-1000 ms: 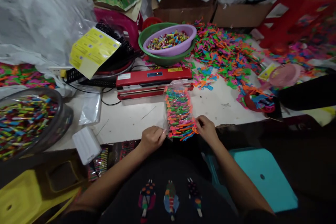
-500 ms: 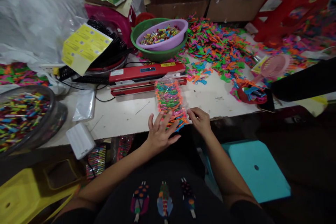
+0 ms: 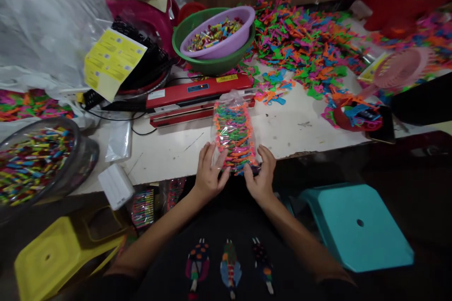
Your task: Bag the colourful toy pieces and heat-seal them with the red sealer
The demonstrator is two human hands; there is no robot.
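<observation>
A clear plastic bag (image 3: pixel 235 134) packed with rows of small colourful plastic pieces lies at the table's front edge, its upper end against the red sealing machine (image 3: pixel 201 94). My left hand (image 3: pixel 210 174) rests on the bag's lower left side, fingers spread. At the lower right corner, my right hand (image 3: pixel 261 176) has its thumb on the bag's near end and its fingers along the right side. The two hands hold the bag between them.
Behind the machine, a purple basin (image 3: pixel 243 35) sits in a green basin (image 3: pixel 180 33). Colourful pieces (image 3: pixel 300 42) are heaped at the back right. A tub (image 3: pixel 86 150) stands left, near a white box (image 3: pixel 116 187). A turquoise stool (image 3: pixel 374 235) is lower right.
My left hand has moved from the top of the bag to its left side. My right hand has come in against the lower right corner. The camera view has shifted slightly.
</observation>
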